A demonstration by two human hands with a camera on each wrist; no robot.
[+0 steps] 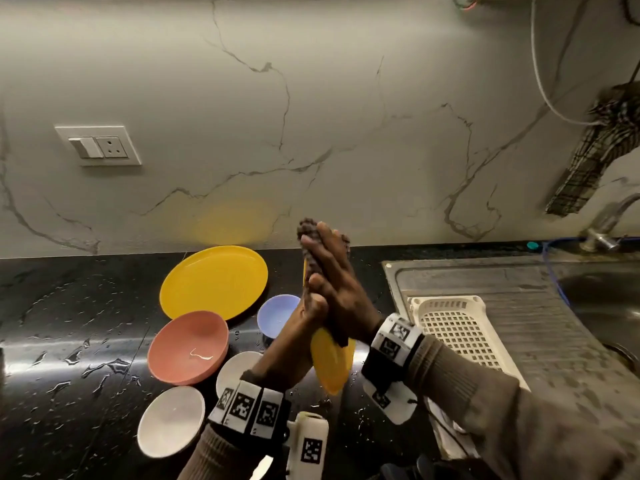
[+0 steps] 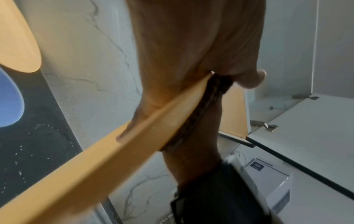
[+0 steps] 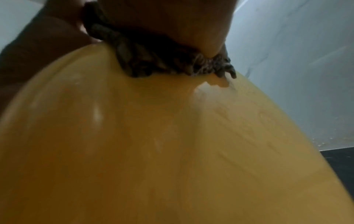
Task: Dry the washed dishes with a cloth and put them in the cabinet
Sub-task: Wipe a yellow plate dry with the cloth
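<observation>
The two hands meet in front of the person, palms facing, with a yellow plate [image 1: 330, 358] standing on edge between them. The left hand [image 1: 294, 344] lies flat against one face of the plate, fingers straight, and I think it serves only as a support from behind. The right hand [image 1: 337, 289] has its fingers stretched out too and presses a dark knobbly cloth [image 1: 308, 233] against the other face; the cloth shows above the fingertips at 12 o'clock and under the wrist. The plate is held upright like this, I judge, so that the pressure of wiping is met by the other palm and the water can run down. In the right wrist view the surface still shines with wet marks, so the drying seems not finished.

On the black counter [image 1: 69, 323], which carries many drops, the other dishes wait: a second yellow plate [image 1: 213, 282] at 10 o'clock from the hands, a blue bowl [image 1: 277, 313] just beside them at 9 o'clock, a pink bowl [image 1: 188, 346], and two white bowls [image 1: 169, 420] toward 7 o'clock. At 3 o'clock a white perforated basket [image 1: 453, 327] lies on the steel sink drainer [image 1: 536, 306].

The wrist bands carry only square black-and-white codes. A box in the left wrist view has a label, too small to read.
</observation>
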